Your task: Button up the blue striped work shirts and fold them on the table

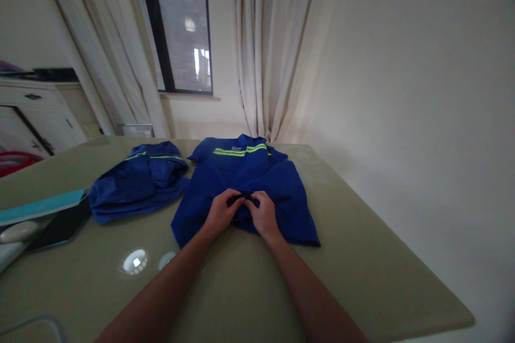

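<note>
A dark blue garment with yellow-green stripes across its upper part [225,171] lies spread on the table in front of me. Near its lower middle, my left hand [223,210] is closed, pinching a bunched bit of the cloth. Close beside it on the right, my right hand [263,213] pinches the same raised fold, with the fingertips of both hands almost touching. Small details of the cloth between the fingers are too dark to make out. A second blue garment with similar stripes [139,182] lies crumpled to the left.
The pale green table [346,278] has a glossy top that reflects lights. On its left lie a turquoise item [44,207], a dark flat object [64,228] and a pale rounded object [19,231]. Curtains, a window and a wall stand behind; a white cabinet [36,118] is far left.
</note>
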Motion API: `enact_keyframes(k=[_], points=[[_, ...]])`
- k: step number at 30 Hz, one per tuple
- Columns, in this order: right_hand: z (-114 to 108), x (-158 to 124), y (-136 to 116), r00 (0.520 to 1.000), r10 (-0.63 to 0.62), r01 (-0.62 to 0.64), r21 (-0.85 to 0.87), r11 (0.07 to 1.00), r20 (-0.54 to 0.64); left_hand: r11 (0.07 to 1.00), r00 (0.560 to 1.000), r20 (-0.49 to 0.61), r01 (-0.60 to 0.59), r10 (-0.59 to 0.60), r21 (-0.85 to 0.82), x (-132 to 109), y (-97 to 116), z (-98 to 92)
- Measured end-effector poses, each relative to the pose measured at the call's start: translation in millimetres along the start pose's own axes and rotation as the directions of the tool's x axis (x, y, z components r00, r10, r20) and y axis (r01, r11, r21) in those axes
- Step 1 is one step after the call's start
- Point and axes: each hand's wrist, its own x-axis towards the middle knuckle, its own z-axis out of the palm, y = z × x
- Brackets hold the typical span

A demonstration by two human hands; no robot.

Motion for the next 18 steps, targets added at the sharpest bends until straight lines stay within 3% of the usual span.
enact_keyframes(k=[6, 15, 18], points=[[-3.1, 1.8, -4.3, 0.998, -0.042, 0.040, 0.042, 0.998, 0.040, 0.999, 0.997, -0.064, 0.039, -0.039, 0.001, -2.6, -3.5, 2.5], [-7.1, -4.2, -20.4, 0.997, 0.069, -0.057, -0.221, 0.974, 0.046, 1.000, 1.000, 0.028, -0.006, 0.006, 0.013, 1.8, -4.6, 0.8], [-7.4, -6.1, -23.3, 0.996, 0.076, -0.064, -0.232, 0.971, 0.043, 1.000, 0.998, 0.057, 0.010, -0.010, 0.014, 0.3, -2.2, 0.4]])
